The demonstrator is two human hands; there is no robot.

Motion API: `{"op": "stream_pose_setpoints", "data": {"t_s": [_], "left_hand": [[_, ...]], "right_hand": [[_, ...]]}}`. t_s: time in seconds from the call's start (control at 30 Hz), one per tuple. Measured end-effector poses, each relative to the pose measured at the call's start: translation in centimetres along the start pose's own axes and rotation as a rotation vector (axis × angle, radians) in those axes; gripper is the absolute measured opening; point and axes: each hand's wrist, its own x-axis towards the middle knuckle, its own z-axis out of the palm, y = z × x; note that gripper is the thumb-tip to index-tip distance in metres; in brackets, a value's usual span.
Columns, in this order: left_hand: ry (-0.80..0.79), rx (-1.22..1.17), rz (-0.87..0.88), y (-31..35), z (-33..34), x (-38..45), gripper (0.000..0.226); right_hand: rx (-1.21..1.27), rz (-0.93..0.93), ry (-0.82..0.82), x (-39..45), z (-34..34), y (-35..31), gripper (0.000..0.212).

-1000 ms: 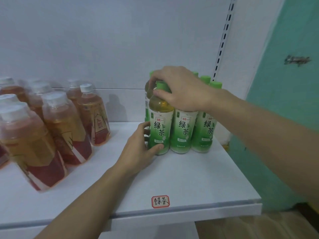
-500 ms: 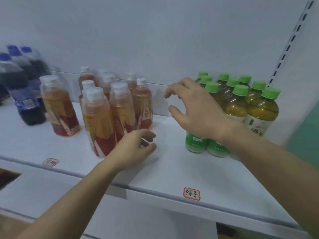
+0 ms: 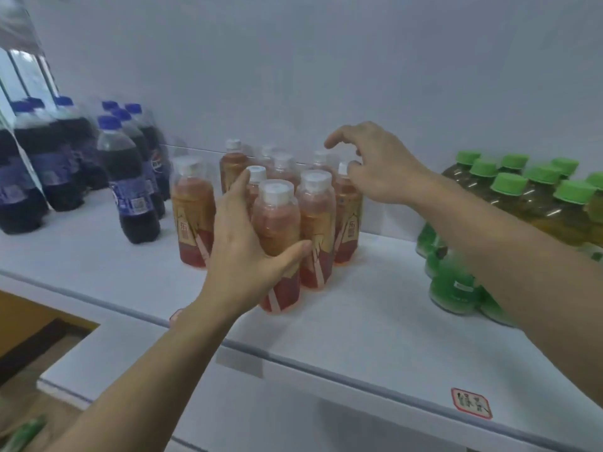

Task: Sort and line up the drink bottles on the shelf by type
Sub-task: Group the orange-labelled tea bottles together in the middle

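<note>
Red-labelled clear plastic tea bottle with a white cap (image 3: 276,236) stands at the front of its cluster on the white shelf (image 3: 359,321); your left hand (image 3: 243,256) wraps its side, thumb across the front. Your right hand (image 3: 378,164) hovers, fingers spread and holding nothing, over the rear bottles' caps, green-capped tea bottles (image 3: 509,194) to its right.

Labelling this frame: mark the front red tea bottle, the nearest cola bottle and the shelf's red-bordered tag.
front red tea bottle (image 3: 277,203), head view, upper body below the white cap.
nearest cola bottle (image 3: 132,177), head view, middle of the dark body.
red-bordered tag (image 3: 471,403), head view, centre of the handwritten label.
</note>
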Motion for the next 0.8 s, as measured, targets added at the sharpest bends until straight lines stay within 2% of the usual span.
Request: {"op": "stream_pose_setpoints", "data": {"t_s": [0.13,0.3,0.5,0.8], "left_hand": [[-0.065,-0.009,0.077,-2.2,0.4,1.4,0.110],[-0.163,-0.136,0.125,-4.5,-0.2,2.8,0.110],[-0.211,-0.192,0.184,-5.4,-0.5,3.4,0.107],[-0.258,-0.274,0.144,-5.3,-1.0,3.3,0.104]], "right_hand": [[-0.022,0.072,-0.321,2.4,-0.2,0.9,0.049],[-0.190,0.094,-0.380,3.8,1.3,1.3,0.031],[-0.212,0.194,-0.151,3.9,1.1,2.7,0.016],[-0.203,0.280,0.018,5.9,3.5,5.3,0.007]]}}
